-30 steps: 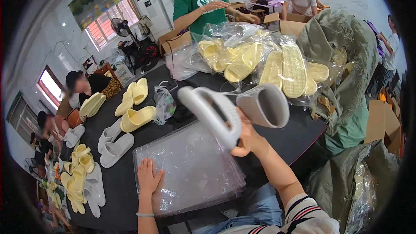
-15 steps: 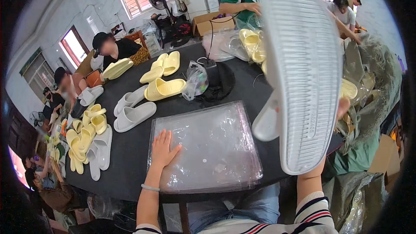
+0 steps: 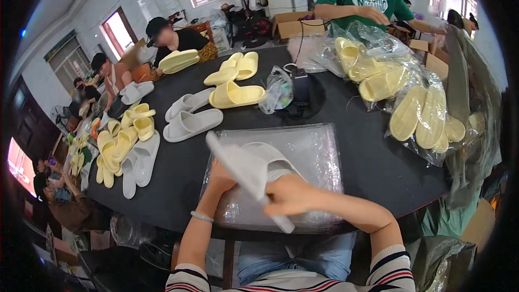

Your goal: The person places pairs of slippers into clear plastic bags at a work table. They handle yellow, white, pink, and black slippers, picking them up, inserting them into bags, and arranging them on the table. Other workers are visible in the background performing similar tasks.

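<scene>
My right hand (image 3: 286,193) grips a pair of light grey slippers (image 3: 238,166), its fingers tucked about the strap of one. The pair is tilted above a stack of clear plastic bags (image 3: 316,157) at the table's near edge, and the front slipper is slightly smeared by motion. My left hand (image 3: 220,179) is at the left side of the stack, close behind that slipper. Its fingers are mostly hidden, so I cannot tell whether it touches the slipper or only the bags.
Grey slippers (image 3: 193,124) and yellow slippers (image 3: 237,95) lie beyond the bags, with more heaped at the left. Bagged yellow slippers (image 3: 419,116) cover the right side. A small black device (image 3: 300,87) stands mid-table. Across it, a person in green (image 3: 354,5) works; others sit at left.
My right hand has brought the grey slippers down from close to the camera to just above the bags. My left hand, flat on the bags before, is now partly behind them. The view has shifted.
</scene>
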### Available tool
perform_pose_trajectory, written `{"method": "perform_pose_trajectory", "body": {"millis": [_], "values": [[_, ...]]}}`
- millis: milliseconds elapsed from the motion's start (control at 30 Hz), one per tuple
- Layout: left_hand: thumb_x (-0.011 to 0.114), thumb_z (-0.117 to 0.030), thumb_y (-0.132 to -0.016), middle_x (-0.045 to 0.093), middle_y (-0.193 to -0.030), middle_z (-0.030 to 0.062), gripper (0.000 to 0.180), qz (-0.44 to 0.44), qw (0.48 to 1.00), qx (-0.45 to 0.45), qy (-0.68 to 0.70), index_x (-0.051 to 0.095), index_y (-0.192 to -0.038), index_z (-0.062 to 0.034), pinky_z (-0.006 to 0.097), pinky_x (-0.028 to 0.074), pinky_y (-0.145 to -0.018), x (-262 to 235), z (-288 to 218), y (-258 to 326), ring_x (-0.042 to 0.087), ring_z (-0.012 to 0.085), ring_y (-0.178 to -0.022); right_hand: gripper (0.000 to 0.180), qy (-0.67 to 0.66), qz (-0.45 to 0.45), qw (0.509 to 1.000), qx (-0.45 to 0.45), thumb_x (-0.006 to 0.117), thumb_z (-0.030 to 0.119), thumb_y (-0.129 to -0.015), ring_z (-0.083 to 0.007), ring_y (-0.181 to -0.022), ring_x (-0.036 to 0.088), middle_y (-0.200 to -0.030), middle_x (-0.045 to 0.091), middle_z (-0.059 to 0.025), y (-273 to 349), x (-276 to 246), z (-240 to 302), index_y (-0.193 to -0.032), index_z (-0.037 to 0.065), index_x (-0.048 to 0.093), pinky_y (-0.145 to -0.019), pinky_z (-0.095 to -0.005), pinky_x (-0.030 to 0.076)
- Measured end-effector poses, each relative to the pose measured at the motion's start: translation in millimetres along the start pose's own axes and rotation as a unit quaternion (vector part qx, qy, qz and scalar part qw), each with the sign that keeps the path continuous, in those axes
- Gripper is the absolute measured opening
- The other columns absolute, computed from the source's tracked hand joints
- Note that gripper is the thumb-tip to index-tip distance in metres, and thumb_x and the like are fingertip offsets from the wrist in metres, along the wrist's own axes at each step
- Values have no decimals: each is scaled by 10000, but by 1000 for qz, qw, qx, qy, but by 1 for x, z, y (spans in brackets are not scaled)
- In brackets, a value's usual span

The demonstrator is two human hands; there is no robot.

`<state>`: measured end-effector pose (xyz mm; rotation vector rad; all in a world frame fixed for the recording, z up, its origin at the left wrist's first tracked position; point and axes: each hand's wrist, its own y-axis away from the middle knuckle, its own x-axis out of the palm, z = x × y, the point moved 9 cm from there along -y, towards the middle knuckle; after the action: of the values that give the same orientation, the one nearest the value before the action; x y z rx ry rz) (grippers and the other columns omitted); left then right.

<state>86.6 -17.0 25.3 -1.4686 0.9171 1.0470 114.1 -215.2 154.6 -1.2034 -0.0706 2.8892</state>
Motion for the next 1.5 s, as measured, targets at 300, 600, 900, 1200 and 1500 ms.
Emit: {"method": "perform_pose_trajectory", "body": {"millis": [300, 600, 900, 1200, 1500], "values": [[607, -369, -861, 347, -1482, 197, 682, 45, 995, -93, -8, 399, -1408, -18, 454, 224, -1141, -5, 7, -3, 308, 318, -1394, 409, 134, -36, 985, -102, 646, 487, -758, -314, -592, 622, -641, 638, -96, -14, 50, 19, -793, 81, 605, -634, -420, 485], [599, -129, -931, 641, -1103, 110, 319, -163, 705, -351, 594, 563, -1217, 7, 285, 481, -882, -3, 76, 34, 602, 152, -996, 462, 95, -110, 987, -74, 728, 482, -734, -300, -959, 579, -938, 585, -104, 13, 19, -48, -950, 96, 595, -815, -412, 435], [473, -377, -994, 692, -828, 103, 534, 178, 738, -288, 583, 459, -1336, 33, 326, 449, -917, -29, 57, 14, 580, 216, -1089, 387, 111, -152, 980, -72, 753, 369, -729, -272, -947, 569, -937, 583, -72, 18, 22, -69, -980, 118, 598, -837, -395, 426], [649, -115, -868, 686, -976, 149, 574, 294, 730, -146, 600, 407, -1367, 33, 340, 431, -946, -109, 6, -14, 628, 218, -999, 323, 80, -172, 976, -104, 725, 333, -776, -263, -910, 583, -910, 594, -75, 21, 18, -69, -982, 111, 611, -816, -365, 449], [562, -63, -919, 470, -655, 25, 358, 169, 697, -167, 677, 477, -1259, 10, 303, 467, -534, -231, -27, -14, 447, 97, -524, 164, -379, -323, 866, 43, 641, 161, -884, -153, -844, 587, -943, 620, -59, 16, -16, -179, -998, 45, 622, -751, -288, 477]]}}
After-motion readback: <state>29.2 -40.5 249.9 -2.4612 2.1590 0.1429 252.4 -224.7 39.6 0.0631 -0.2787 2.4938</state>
